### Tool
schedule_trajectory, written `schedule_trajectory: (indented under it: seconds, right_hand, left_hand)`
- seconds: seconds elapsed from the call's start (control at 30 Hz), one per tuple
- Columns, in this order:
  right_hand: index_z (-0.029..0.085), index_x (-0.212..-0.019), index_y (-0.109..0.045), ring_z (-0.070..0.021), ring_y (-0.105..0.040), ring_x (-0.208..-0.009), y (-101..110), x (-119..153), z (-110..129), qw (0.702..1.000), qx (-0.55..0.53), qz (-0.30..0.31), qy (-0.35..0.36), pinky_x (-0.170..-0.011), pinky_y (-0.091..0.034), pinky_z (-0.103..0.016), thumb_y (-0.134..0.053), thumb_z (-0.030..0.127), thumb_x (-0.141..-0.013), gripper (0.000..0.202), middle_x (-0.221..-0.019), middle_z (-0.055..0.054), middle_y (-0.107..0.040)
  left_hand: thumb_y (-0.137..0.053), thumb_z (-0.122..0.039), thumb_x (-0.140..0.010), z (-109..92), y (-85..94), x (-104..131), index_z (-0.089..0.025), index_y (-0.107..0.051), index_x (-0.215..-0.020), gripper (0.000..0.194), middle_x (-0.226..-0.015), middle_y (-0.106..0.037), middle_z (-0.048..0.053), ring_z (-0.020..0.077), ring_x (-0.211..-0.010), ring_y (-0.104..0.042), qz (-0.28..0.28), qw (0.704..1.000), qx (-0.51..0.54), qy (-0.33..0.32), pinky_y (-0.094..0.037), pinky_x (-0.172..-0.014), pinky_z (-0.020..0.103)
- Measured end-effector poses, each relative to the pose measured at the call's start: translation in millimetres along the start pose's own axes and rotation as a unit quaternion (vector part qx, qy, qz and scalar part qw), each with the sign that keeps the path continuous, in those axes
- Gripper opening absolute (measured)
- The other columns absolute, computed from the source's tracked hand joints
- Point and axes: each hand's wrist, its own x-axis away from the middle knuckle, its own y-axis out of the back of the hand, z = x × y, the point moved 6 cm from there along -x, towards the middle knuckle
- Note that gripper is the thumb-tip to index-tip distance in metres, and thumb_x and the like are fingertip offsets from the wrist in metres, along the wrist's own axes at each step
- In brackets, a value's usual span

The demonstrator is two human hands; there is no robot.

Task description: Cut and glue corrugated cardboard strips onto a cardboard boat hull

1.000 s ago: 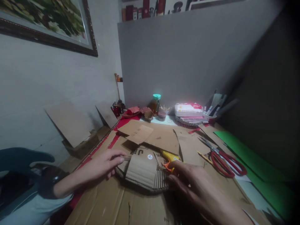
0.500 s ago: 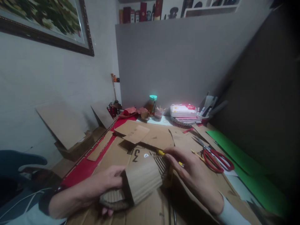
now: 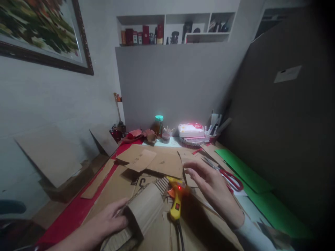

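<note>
My left hand (image 3: 111,218) grips a folded piece of corrugated cardboard (image 3: 146,209) by its near left end, thumb on top. The ridged inner layer shows at the piece's far end. Right beside that end is a yellow hot glue gun (image 3: 176,205), its handle toward me, with a red light glowing and a black cord running to the near edge. My right hand (image 3: 209,179) hovers just right of the glue gun, fingers loosely bent and apart, holding nothing that I can see.
Flat cardboard pieces (image 3: 164,164) cover the table. Red-handled scissors (image 3: 231,177) and green sheets (image 3: 243,170) lie to the right. At the back stand a jar with a turquoise lid (image 3: 159,127), a pack of wipes (image 3: 191,130) and a cup of pens (image 3: 211,134).
My right hand has come off the yellow glue gun, which now shows in full. The cardboard piece in my left hand has shifted left and tilted. The view has lifted and turned right.
</note>
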Motion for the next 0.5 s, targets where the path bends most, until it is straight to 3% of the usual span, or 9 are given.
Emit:
schedule_trajectory:
  seconds: [0.13,0.33,0.43,0.5]
  right_hand:
    - [0.018,-0.102,-0.064,-0.0234,-0.066,-0.092,3.9,0.3,0.3,1.0,0.012,0.018,-0.002,-0.082,-0.051,-0.037,-0.047,0.038,-0.094,0.027,-0.098,-0.008,-0.071]
    - [0.019,-0.095,-0.065,-0.0238,-0.067,-0.084,14.1,0.8,0.1,0.995,0.071,0.059,-0.022,-0.076,-0.05,-0.037,-0.049,0.036,-0.092,0.024,-0.09,-0.006,-0.072]
    - [0.019,-0.092,-0.066,-0.0234,-0.066,-0.079,14.5,0.6,-1.6,0.992,0.103,0.07,-0.024,-0.073,-0.048,-0.037,-0.048,0.032,-0.093,0.023,-0.085,-0.006,-0.072]
    - [0.018,-0.089,-0.067,-0.0224,-0.066,-0.077,11.8,0.9,-0.7,0.989,0.125,0.076,-0.021,-0.071,-0.047,-0.035,-0.048,0.026,-0.092,0.022,-0.082,-0.005,-0.072]
  left_hand:
    - [-0.06,-0.063,-0.076,-2.4,19.9,3.5,-0.031,-0.066,-0.123,0.057,-0.124,-0.071,0.008,0.0329,-0.116,-0.064,-0.045,0.99,-0.13,-0.02,-0.054,-0.097,0.044]
    - [-0.053,-0.051,-0.082,-22.0,58.1,-0.5,-0.025,-0.073,-0.114,0.045,-0.113,-0.076,0.01,0.033,-0.104,-0.07,-0.088,0.939,-0.332,-0.027,-0.055,-0.091,0.043]
    - [-0.047,-0.044,-0.089,-34.1,83.2,-21.7,-0.021,-0.071,-0.115,0.041,-0.108,-0.076,0.012,0.0295,-0.096,-0.071,-0.168,0.891,-0.415,-0.07,-0.056,-0.086,0.041]
    - [-0.051,-0.041,-0.089,-43.7,90.1,-41.2,-0.018,-0.066,-0.12,0.041,-0.116,-0.072,0.014,0.0296,-0.103,-0.067,-0.203,0.843,-0.472,-0.158,-0.053,-0.092,0.044]
